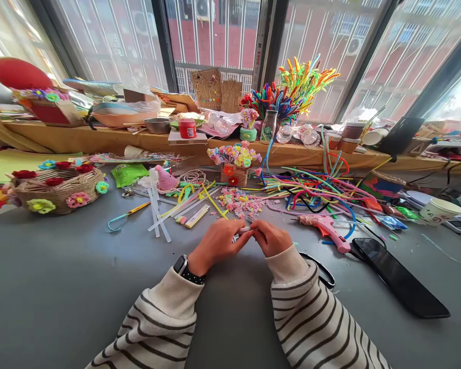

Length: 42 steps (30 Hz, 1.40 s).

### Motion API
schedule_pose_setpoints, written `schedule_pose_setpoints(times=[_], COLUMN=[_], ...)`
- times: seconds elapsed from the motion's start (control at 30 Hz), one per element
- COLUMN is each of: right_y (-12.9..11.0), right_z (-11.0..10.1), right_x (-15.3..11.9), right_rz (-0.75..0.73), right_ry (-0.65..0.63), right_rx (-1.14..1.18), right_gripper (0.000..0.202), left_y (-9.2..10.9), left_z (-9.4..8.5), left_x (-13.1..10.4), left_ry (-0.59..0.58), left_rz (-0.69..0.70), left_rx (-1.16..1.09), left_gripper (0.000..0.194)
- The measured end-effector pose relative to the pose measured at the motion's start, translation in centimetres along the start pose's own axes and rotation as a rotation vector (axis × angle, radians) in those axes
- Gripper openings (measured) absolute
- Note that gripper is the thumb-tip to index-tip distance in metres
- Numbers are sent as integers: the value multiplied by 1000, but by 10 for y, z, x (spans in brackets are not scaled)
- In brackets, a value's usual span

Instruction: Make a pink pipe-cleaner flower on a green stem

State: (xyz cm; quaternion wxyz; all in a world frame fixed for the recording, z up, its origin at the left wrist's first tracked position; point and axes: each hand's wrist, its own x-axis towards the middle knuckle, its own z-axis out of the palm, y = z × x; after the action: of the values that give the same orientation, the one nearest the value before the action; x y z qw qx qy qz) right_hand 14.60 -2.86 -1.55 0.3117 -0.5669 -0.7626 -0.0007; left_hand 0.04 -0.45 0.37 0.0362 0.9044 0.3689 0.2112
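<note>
My left hand (219,245) and my right hand (271,239) meet fingertip to fingertip above the grey table (100,287). Both are closed, thumbs pressed to fingers, around something small and pale between them; the fingers hide most of it. Just beyond them lies a heap of small pastel pieces (243,203), pink, yellow and green. A pale lighter (197,216) rests left of the heap, beside translucent glue sticks (156,218). Right of my right hand lies a pink glue gun (326,229), its nozzle pointing left.
A black phone-like slab (401,279) lies at right. Colourful pipe cleaners (311,187) pile up behind the glue gun. A woven basket with flowers (57,192) stands left; a small flower pot (234,171) stands centre back. An orange-and-blue hook tool (128,215) lies left. A cloth-covered ledge (138,141) runs behind.
</note>
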Motion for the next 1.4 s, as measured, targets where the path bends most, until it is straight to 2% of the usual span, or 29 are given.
schedule_pose_setpoints(times=[0.13,0.3,0.47,0.6,0.7,0.83,1.0,1.13,1.4], right_y=[-1,0,2,5,6,7,7,7,12], right_z=[-1,3,1,-2,-3,-2,-5,-6,6], right_x=[1,3,6,10,10,9,8,6,3], right_rz=[33,173,269,445,492,528,541,558,490], right_ry=[15,-13,-218,-323,-406,-404,-493,-494,-515], right_rx=[155,592,983,1280,1447,1532,1599,1628,1694], right_gripper=[16,17,20,22,23,20,20,23,26], left_y=[1,1,-1,1,3,5,7,7,8], left_z=[-2,-3,-2,0,-1,-2,-3,-2,-2], left_x=[0,0,-1,-1,-3,-4,-5,-6,-5], left_ry=[35,38,82,142,185,198,169,148,114], left_rz=[-37,-41,-31,-6,3,0,0,-16,-24], left_rx=[-108,-215,-278,-251,-229,-259,-398,-463,-513], left_gripper=[25,24,20,17,17,16,17,19,21])
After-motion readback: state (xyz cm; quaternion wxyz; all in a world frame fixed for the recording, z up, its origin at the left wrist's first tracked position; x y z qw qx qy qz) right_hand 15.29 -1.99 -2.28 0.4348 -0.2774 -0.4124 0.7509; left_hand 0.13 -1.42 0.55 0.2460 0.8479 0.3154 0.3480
